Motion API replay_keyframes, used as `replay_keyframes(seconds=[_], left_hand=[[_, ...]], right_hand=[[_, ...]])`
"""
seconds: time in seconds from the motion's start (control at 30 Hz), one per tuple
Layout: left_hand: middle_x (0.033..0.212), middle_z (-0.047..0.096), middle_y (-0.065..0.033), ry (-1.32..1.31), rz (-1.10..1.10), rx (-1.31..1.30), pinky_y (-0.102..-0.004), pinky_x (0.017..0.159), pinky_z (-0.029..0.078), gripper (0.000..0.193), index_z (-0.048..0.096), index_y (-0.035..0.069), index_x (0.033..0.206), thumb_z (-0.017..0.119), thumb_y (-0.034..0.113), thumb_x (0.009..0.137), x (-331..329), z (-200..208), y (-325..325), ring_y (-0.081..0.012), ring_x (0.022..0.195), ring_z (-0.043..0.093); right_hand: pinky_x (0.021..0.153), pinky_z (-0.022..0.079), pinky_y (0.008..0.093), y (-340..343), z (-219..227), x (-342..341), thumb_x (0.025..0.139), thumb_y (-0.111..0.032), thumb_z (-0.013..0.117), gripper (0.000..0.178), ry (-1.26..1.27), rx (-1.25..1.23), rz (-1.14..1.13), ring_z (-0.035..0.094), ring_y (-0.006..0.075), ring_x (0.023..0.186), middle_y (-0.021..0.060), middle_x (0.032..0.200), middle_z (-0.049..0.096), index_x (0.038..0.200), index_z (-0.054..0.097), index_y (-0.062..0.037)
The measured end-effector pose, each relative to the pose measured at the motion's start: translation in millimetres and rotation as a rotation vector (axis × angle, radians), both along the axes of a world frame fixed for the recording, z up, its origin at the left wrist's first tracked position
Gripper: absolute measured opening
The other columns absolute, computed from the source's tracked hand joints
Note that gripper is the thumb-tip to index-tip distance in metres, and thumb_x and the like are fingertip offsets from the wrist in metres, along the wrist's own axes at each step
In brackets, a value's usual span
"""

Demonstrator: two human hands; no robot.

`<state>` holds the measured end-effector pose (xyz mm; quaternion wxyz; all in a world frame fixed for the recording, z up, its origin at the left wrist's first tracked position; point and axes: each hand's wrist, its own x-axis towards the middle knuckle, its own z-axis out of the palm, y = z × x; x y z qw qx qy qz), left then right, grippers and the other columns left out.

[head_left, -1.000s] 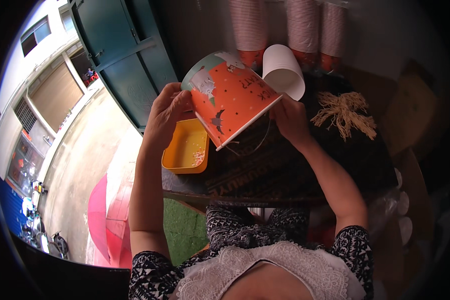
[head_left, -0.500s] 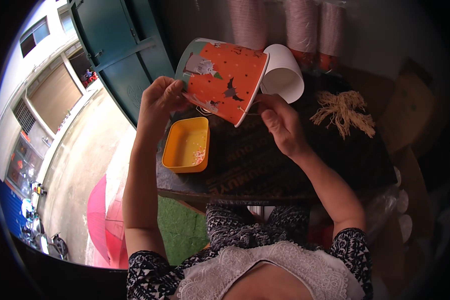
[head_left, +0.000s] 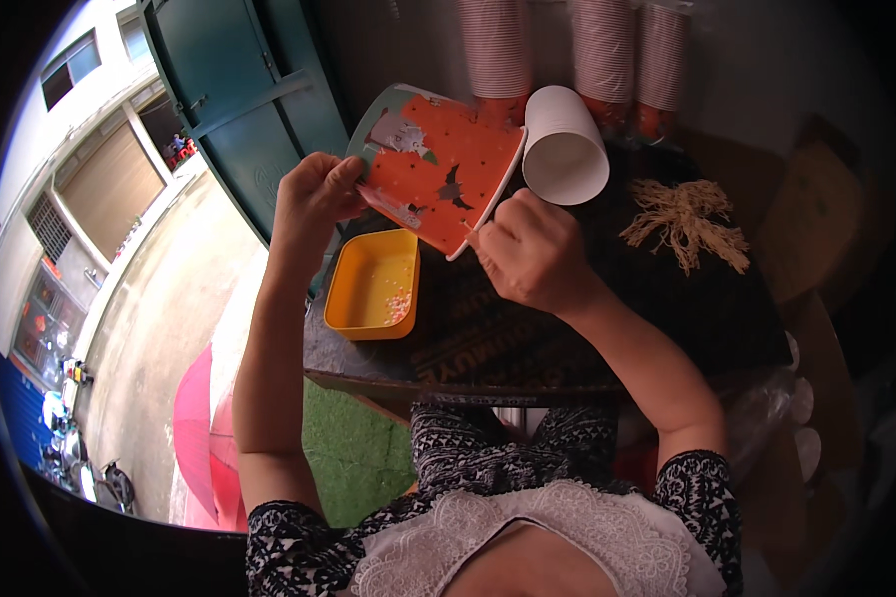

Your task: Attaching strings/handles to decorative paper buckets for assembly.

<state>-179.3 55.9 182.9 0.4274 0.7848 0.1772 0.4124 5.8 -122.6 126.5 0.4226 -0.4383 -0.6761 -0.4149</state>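
My left hand (head_left: 321, 187) is closed on the narrow green end of an orange paper bucket (head_left: 446, 164) printed with bats and grey figures. The bucket is tilted above the table, its white rim toward my right. At the lower part of that rim my right hand (head_left: 533, 249) is closed, fingertips pinched together. A short pale bit of string (head_left: 466, 226) shows at the bucket wall by those fingertips; the rest is hidden by the hand. Below the bucket stands a yellow plastic box (head_left: 368, 323) with small pink and white bits in one corner.
A white paper bucket (head_left: 565, 139) lies on its side behind my right hand. Tan strings (head_left: 685, 224) lie bunched on the dark table (head_left: 567, 343) at the right. Several wrapped stacks of buckets (head_left: 495, 50) stand at the back. A green door (head_left: 239, 99) is at the left.
My right hand has turned over and closed into a pinch at the bucket's rim, where its fingers were more extended. The bucket has tipped slightly, its rim shifting left and down.
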Motion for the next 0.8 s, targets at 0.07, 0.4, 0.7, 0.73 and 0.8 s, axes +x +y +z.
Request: replay_keyframes(seconds=[0.07, 0.4, 0.7, 0.73, 0.8], left_hand=[[0.080, 0.065, -0.0050, 0.005, 0.024, 0.043, -0.0265, 0.071, 0.054, 0.035, 0.060, 0.003, 0.093, 0.060, 0.037, 0.094, -3.2, -2.0, 8.8, -0.0122, 0.072, 0.064], [0.080, 0.067, -0.0149, 0.193, 0.603, 0.557, -0.0351, 0.068, 0.049, 0.031, 0.063, 0.001, 0.089, 0.067, 0.032, 0.087, -29.8, 39.8, 78.6, -0.0246, 0.074, 0.065], [0.085, 0.068, -0.0205, 0.482, 0.799, 0.657, -0.0435, 0.073, 0.051, 0.036, 0.061, 0.001, 0.091, 0.066, 0.036, 0.085, -1.8, 33.4, 142.7, -0.0369, 0.084, 0.067], [0.086, 0.068, -0.0207, 0.484, 0.779, 0.666, -0.0435, 0.074, 0.051, 0.036, 0.061, 0.001, 0.091, 0.066, 0.036, 0.085, 4.9, 30.7, 151.9, -0.0371, 0.085, 0.067], [0.088, 0.068, -0.0216, 0.484, 0.743, 0.675, -0.0435, 0.074, 0.051, 0.037, 0.061, 0.001, 0.092, 0.066, 0.037, 0.084, 18.8, 25.3, 167.5, -0.0375, 0.087, 0.066]], right_hand=[[0.048, 0.042, 0.0333, 5.5, -4.8, -1.8, 0.069, -0.003, 0.071, 0.023, -0.139, 0.038, -0.013, 0.049, 0.0225, 0.059, 0.0060, 0.067, 0.042, 0.065, 0.048, -0.0061], [0.045, 0.042, 0.0350, -1.2, -50.9, 52.5, 0.068, -0.001, 0.070, 0.027, 0.041, -0.165, -0.007, 0.053, 0.0248, 0.057, 0.0073, 0.062, 0.045, 0.059, 0.045, -0.0072], [0.044, 0.044, 0.0339, -3.0, -104.2, 84.3, 0.073, -0.001, 0.068, 0.026, 0.244, -0.281, -0.061, 0.055, 0.0256, 0.052, 0.0090, 0.058, 0.050, 0.058, 0.047, -0.0042], [0.044, 0.044, 0.0337, -3.1, -105.4, 85.8, 0.073, -0.001, 0.068, 0.026, 0.253, -0.303, -0.057, 0.055, 0.0256, 0.052, 0.0090, 0.058, 0.051, 0.058, 0.047, -0.0042], [0.044, 0.044, 0.0337, -3.1, -106.3, 88.4, 0.073, -0.001, 0.068, 0.026, 0.275, -0.308, -0.058, 0.055, 0.0258, 0.051, 0.0091, 0.058, 0.051, 0.058, 0.047, -0.0042]])
